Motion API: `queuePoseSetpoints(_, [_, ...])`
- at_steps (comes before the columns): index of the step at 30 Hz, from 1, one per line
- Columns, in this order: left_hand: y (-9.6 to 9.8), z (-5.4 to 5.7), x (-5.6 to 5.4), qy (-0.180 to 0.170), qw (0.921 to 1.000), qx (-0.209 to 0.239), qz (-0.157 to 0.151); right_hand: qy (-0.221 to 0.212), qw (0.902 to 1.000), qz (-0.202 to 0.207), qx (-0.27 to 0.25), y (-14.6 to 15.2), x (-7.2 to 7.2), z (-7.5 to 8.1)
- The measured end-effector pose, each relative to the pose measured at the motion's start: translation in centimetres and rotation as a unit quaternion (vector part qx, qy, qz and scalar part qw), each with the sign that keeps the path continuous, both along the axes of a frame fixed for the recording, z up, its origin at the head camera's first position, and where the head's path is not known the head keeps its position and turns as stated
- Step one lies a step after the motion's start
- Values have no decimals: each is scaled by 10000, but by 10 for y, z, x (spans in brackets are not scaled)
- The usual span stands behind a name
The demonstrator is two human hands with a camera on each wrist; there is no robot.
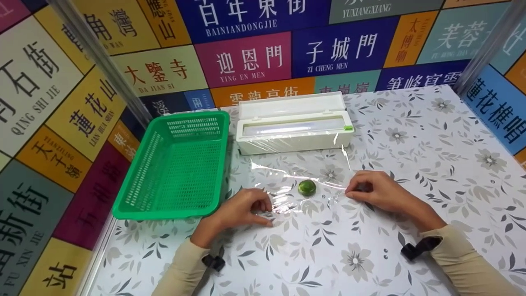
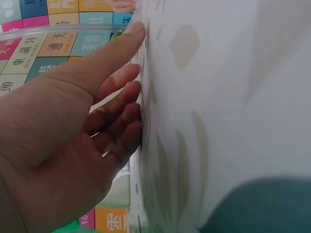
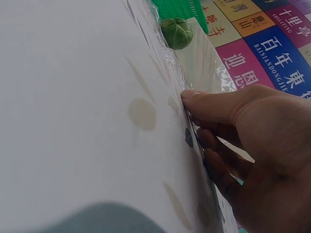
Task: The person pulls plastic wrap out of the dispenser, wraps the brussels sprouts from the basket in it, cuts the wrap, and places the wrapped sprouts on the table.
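A green Brussels sprout [image 1: 307, 188] lies in the middle of a sheet of clear cling film [image 1: 283, 181], which runs down the patterned tabletop from a white dispenser box [image 1: 294, 142]. At the film's right edge, my right hand [image 1: 376, 190] pinches it between thumb and fingertips. My left hand [image 1: 242, 207] rests at the film's lower left edge, thumb held apart from the loosely bent fingers. In the left wrist view its fingertips [image 2: 132, 136] come down at the table surface. The right wrist view has the sprout [image 3: 177, 34] beyond the right thumb.
A green plastic basket [image 1: 224, 164] stands at the left, close to my left forearm. The dispenser's lid [image 1: 287, 105] is raised, with a small green piece [image 1: 348, 128] at its right end. Panels printed with street names [image 1: 250, 57] line the back and left.
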State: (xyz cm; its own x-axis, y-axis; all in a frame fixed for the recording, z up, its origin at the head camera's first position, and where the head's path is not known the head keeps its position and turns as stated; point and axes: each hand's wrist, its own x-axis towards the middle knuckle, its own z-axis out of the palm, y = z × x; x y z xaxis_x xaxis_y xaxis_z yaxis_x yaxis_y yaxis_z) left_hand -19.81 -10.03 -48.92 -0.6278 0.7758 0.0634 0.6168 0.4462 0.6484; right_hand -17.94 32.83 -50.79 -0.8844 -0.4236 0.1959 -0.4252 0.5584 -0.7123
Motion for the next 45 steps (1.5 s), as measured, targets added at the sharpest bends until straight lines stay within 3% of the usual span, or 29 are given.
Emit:
queuePoseSetpoints(7, [-2,-5,-1,163,9998,62,88,-168,9998,-116,84,1,4,-1])
queuePoseSetpoints(15, [-4,-8,1,338,9982,309,394,-179,9998,-121,51,0,5,-1])
queuePoseSetpoints(22, [-2,-10,1,732,9902,862,824,-352,9987,-294,-230,3,1,5])
queuePoseSetpoints(29, [0,-11,-2,868,9839,1076,1131,-72,9972,-552,-498,5,-1,4])
queuePoseSetpoints(36, [2,-12,-3,636,9809,1248,1346,-650,9937,-615,-681,6,-1,6])
queuePoseSetpoints(42, [5,-14,-6,935,9746,1327,1543,-879,9905,-870,-600,6,-1,8])
queuePoseSetpoints(45, [8,-15,-7,892,9709,1355,1759,-1063,9878,-974,-591,9,-2,6])
